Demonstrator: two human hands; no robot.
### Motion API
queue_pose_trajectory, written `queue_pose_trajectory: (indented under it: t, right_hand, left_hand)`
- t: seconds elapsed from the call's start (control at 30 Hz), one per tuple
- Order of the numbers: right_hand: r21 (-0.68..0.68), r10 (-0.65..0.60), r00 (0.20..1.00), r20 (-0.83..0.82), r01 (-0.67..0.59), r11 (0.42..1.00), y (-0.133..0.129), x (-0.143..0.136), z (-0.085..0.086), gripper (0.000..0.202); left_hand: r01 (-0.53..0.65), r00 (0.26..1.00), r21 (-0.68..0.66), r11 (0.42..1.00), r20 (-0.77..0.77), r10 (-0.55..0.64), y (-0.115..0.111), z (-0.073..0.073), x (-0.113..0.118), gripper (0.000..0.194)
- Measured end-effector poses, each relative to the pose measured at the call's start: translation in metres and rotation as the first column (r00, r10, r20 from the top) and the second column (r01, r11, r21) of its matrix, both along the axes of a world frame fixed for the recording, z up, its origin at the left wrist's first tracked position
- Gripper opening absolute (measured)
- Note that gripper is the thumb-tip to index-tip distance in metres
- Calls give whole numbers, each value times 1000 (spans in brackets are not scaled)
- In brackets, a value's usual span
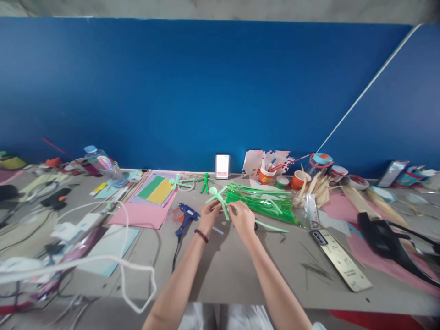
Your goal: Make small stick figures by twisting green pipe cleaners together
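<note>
Between my two hands is a pale green figure (217, 196) of bent pipe cleaner, with a round head and thin limbs. My left hand (210, 216), with a dark red bead bracelet at the wrist, pinches its left side. My right hand (243, 219) holds its lower right part with fingers closed. Behind it stands a darker green figure (205, 184), and another pale green figure (177, 182) lies further left. Just right of my hands is a bundle of green pipe cleaners (266, 201) in clear plastic. A blue glue gun (186, 219) lies left of my left hand.
Coloured sheets (146, 215), white cables (125, 270) and a plastic bottle (103, 162) are at the left. Rightward are a cup of pens (266, 175), an orange cup (300, 180), a phone (342, 261) and a black object (385, 240). A blue partition (206, 91) rises behind.
</note>
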State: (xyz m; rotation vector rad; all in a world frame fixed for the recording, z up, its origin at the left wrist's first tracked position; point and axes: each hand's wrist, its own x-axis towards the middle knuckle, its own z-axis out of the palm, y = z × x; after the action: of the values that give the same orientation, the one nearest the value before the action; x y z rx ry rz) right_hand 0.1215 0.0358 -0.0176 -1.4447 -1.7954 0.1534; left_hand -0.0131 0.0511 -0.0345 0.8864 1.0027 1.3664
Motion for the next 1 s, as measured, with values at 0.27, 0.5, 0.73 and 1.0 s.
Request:
queue_pose_trajectory:
  t: [0.27,0.5,0.73,1.0]
  right_hand:
    - [-29,72,975,-212,-80,996,4,0,-1,18]
    - [-62,121,917,-381,-155,986,8,-1,-7,20]
    - [-170,78,844,-531,-196,966,10,-5,-10,24]
    - [-261,-19,568,-823,-348,901,10,-10,-11,31]
  left_hand:
    - [-9,999,16,1000,-38,10,0,-2,5,35]
    - [-22,999,48,999,48,20,0,1,7,34]
    - [-20,999,29,999,-27,21,0,-1,6,33]
    - [-48,997,74,996,-55,52,-1,-1,9,26]
